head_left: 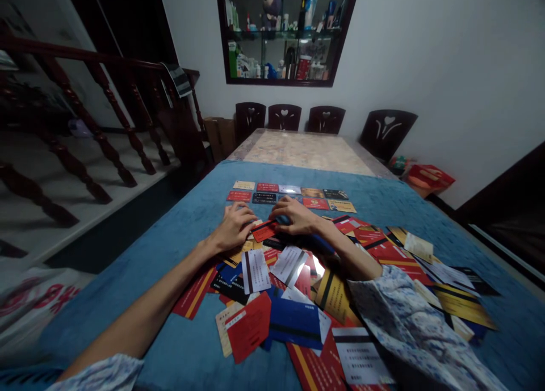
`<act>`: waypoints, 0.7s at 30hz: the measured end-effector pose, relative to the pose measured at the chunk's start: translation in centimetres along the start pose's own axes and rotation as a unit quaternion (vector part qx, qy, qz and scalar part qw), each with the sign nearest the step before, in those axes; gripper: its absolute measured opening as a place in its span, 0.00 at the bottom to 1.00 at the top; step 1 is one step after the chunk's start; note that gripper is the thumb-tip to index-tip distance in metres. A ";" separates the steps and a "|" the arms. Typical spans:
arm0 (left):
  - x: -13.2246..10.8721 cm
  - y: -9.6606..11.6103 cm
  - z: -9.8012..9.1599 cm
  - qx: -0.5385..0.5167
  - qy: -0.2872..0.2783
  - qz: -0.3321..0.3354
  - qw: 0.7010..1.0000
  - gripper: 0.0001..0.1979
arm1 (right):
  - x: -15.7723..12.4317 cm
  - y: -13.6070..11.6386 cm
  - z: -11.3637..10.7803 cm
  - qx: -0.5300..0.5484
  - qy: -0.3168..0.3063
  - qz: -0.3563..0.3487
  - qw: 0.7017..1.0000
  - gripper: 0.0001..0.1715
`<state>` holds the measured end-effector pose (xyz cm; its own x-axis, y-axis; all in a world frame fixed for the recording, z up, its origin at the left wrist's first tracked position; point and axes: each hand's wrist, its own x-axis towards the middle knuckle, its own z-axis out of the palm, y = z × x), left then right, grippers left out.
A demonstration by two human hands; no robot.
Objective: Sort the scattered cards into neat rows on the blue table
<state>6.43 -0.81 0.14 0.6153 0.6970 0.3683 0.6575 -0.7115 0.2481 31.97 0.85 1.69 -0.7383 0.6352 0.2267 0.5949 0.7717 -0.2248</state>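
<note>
L hand (233,227): fingers bent, thumb at left end of red card (264,231), can't tell if gripping. Card's btwn both hands' fingers, over loose card pile (255,272). R hand (294,215): thumb & fingers pinching card's right end.

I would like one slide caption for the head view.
Left hand and right hand at a red card, near two card rows and a loose card pile.
</note>
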 end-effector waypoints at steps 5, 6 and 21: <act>-0.3 0.9 -0.4 -0.008 -0.028 0.013 0.999 0.12 | 0.0 0.3 0.0 -0.001 -0.018 -0.003 1.000 0.22; -0.3 1.1 -0.4 -0.010 -0.038 0.016 0.999 0.13 | 0.0 0.3 0.0 -0.004 -0.024 -0.002 1.000 0.22; -0.3 1.1 -0.1 -0.013 -0.075 0.000 0.997 0.19 | 0.2 0.1 0.4 -0.002 -0.060 0.000 0.998 0.21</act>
<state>6.91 -1.80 0.36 0.6749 0.7007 0.2314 0.6466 -0.7126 0.2721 31.73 1.03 1.30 -0.7706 0.6277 0.1105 0.5965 0.7714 -0.2218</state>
